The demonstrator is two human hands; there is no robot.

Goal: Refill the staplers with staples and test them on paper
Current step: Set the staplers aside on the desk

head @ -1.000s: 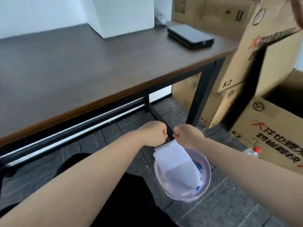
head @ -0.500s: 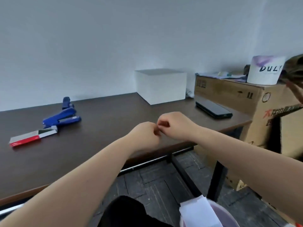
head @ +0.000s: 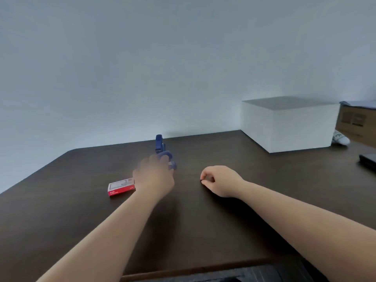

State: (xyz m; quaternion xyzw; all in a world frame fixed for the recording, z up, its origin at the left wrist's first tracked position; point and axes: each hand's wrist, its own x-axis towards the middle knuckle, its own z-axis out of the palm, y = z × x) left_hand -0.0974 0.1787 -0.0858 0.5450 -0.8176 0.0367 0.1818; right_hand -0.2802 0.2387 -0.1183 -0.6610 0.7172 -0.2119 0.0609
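Observation:
Two blue staplers sit mid-table: one stands far back near the wall, and the nearer one is partly hidden behind my fingers. My left hand is blurred, with its fingers apart, and reaches over the nearer stapler without a clear grip on it. A red and white staple box lies just left of that hand. My right hand rests on the dark wooden table, fingers curled in with thumb against forefinger. Nothing shows in it.
A thick white stack of paper stands at the back right of the table. A cardboard box juts in at the right edge, with a dark flat device below it. The table's front edge runs along the bottom.
My view rose from the bin on the floor to the tabletop. My hands parted: the left went forward to the staplers, and the right dropped onto the table.

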